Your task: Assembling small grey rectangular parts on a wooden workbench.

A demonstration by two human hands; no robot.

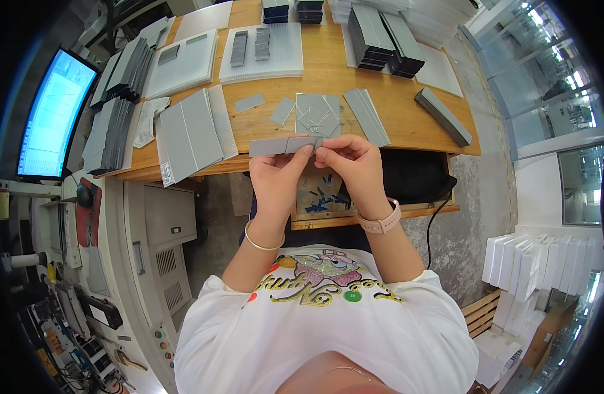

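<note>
Over the table's front edge, my left hand (275, 180) pinches a flat grey strip (268, 147) between thumb and fingers. Lines cross the strip, dividing it into sections. My right hand (357, 167) is closed in a pinch at the strip's right end; what lies between its fingertips is too small to make out. Just beyond the hands lies a grey square sheet (304, 104) with thin, light slivers scattered over it. Left of it are two small grey rectangular pieces (250, 102). Several long grey strips (366, 117) lie fanned to its right.
Large grey sheets (191, 134) lie at the left, near grey stacks (108, 134) and a lit monitor (57, 111). White boards (285, 59) carry small grey pieces. Dark-edged stacks (369, 33) stand at the back right. Below my hands, an open drawer (308, 224) holds blue scraps (323, 201).
</note>
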